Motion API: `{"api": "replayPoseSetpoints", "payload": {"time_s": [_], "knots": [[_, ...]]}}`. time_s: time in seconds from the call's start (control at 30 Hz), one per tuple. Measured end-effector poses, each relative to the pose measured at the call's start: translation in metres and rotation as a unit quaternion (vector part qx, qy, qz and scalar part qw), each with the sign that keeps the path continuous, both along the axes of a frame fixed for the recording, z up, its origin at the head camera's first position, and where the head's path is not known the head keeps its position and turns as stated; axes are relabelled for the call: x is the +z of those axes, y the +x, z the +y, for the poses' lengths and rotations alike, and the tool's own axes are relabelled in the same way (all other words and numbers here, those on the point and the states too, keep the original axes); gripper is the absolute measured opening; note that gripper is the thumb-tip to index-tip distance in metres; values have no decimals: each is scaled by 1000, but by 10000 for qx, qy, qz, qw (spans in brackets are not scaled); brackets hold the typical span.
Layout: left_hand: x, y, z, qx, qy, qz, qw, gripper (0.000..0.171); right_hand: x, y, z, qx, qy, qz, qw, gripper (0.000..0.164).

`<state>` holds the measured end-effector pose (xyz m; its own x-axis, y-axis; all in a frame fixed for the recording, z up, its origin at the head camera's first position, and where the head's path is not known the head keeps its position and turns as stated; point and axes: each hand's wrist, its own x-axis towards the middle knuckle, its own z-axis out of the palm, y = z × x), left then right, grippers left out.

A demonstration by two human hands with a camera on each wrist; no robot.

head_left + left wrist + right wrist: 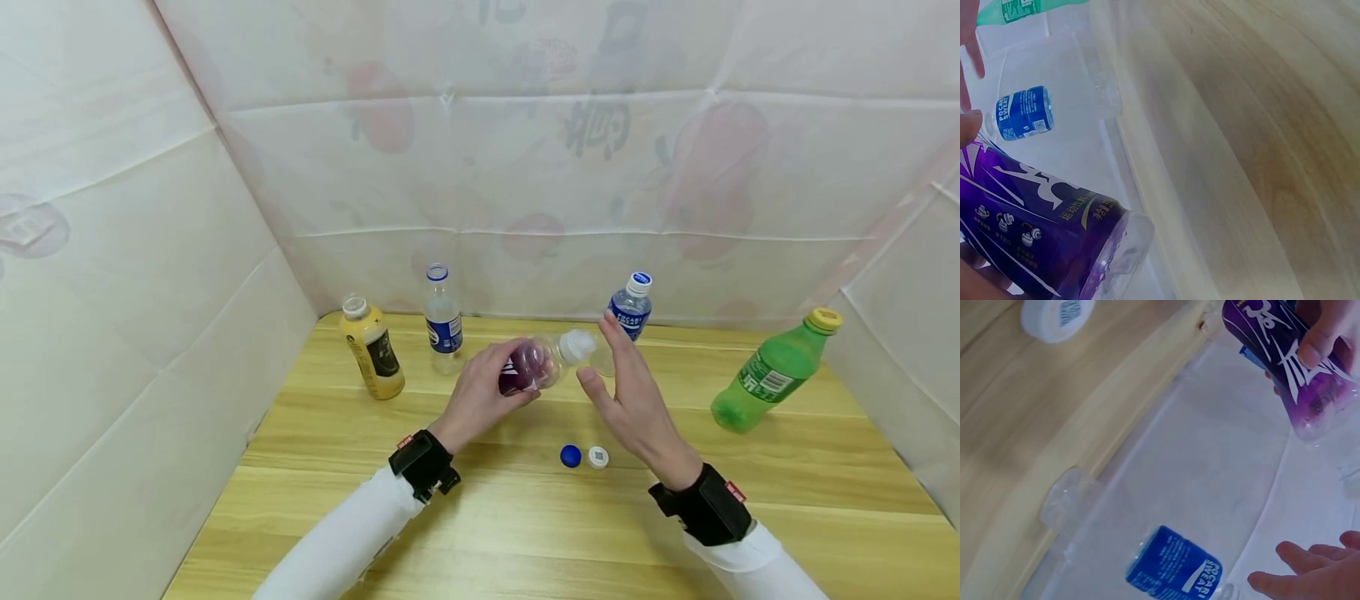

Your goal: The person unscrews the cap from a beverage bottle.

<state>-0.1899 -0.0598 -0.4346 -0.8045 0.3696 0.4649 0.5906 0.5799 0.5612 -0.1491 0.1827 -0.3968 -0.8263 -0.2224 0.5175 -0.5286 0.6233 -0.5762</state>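
Observation:
My left hand (pixel 483 387) grips a purple-labelled clear plastic bottle (pixel 536 365) above the table, its white-topped neck tilted up and to the right. The purple label (pixel 1035 219) fills the lower left of the left wrist view. Just right of the bottle's white top (pixel 577 345), my right hand (pixel 637 408) is held up with fingers extended, apart from it and holding nothing. A blue cap (pixel 571 456) and a white cap (pixel 598 457) lie side by side on the table below. Behind my right fingertips stands a blue-labelled Pocari Sweat bottle (pixel 628 313), partly hidden.
On the wooden table (pixel 480 542), a yellow bottle (pixel 386 375) and a clear bottle with a blue label (pixel 446 333) stand at the back left. A green bottle (pixel 780 375) with a yellow cap is at the right. Printed white sheeting (pixel 480 167) encloses the back and sides.

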Motion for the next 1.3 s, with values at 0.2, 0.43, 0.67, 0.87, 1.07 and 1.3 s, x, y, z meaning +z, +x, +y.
{"api": "replayPoseSetpoints", "payload": {"time_s": [0.2, 0.43, 0.67, 0.87, 1.07, 1.3], "knots": [[-3, 4, -3, 56, -276, 162, 9995, 78, 5, 0, -7, -71, 79, -220, 9997, 68], [-4, 8, -5, 120, -432, 265, 9986, 79, 5, -2, -11, -253, 186, -142, 9994, 55], [-3, 12, -7, 109, -440, 148, 9989, 78, 5, -4, -14, -269, 186, 54, 9994, 45], [-3, 13, -7, -130, -485, 2, 9987, 78, 5, -7, -15, -263, 154, 291, 9991, 32], [-1, 12, -5, -261, -525, -503, 9970, 82, 7, -9, -16, -331, 24, 426, 9985, 24], [1, 12, 0, -294, -430, -984, 9938, 109, 8, -8, -17, -380, -31, 387, 9985, 23]]}}
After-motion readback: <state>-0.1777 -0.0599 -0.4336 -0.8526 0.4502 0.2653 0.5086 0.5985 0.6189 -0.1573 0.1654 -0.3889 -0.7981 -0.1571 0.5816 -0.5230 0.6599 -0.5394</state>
